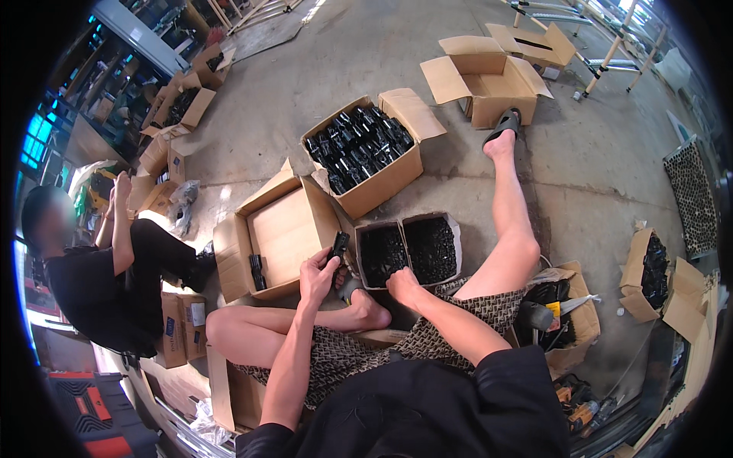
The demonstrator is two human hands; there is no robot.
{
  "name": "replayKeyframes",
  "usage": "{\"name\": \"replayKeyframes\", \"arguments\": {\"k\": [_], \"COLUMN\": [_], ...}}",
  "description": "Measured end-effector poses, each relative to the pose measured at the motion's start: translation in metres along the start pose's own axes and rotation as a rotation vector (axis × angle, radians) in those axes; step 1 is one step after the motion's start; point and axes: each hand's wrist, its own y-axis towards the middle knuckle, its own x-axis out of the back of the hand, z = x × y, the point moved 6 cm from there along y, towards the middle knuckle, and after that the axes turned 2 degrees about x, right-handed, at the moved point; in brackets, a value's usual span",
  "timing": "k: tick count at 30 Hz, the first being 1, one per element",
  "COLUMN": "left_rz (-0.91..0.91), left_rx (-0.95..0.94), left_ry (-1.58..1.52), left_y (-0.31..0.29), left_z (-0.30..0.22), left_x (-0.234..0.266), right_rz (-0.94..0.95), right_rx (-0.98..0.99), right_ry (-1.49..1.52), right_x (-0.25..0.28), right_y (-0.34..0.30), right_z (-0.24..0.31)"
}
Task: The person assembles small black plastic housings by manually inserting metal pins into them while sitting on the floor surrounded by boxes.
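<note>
My left hand [316, 276] is closed around a black tube-shaped plastic part [340, 244], held upright over the right edge of an open cardboard box [284, 229]. One similar black part [257, 272] stands inside that box at its left wall. My right hand [403, 284] is at the near edge of a two-compartment carton [456, 248] of small black pieces [430, 248]. Its fingers are curled together, and whatever they hold is too small to make out. Beyond, a cardboard box [382, 191] is packed with several rows of black parts [359, 149].
A person [99, 282] in dark clothes sits at the left. Open cardboard boxes [496, 88] stand at the far right, near my outstretched foot. Close by on my right is a box [584, 320] with black bags and a tool. Power tools [584, 412] lie at the lower right.
</note>
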Motion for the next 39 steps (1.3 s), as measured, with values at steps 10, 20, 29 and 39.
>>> {"name": "replayKeyframes", "arguments": {"k": [10, 20, 29, 39], "left_rz": [-0.007, 0.014, 0.024, 0.058], "left_rx": [-0.093, 0.001, -0.005, 0.109], "left_ry": [0.149, -0.009, -0.106, -0.314], "left_y": [-0.004, -0.016, -0.012, -0.033], "left_z": [-0.022, -0.037, -0.037, -0.032], "left_x": [-0.008, -0.02, -0.013, -0.01], "right_rz": [0.165, 0.22, 0.37, 0.325], "right_rx": [-0.009, 0.038, -0.015, -0.08], "right_ry": [0.055, 0.051, 0.081, 0.129], "right_x": [0.003, -0.004, -0.031, -0.014], "right_y": [0.007, 0.002, 0.015, -0.001], "right_z": [-0.012, -0.023, -0.027, -0.029]}}
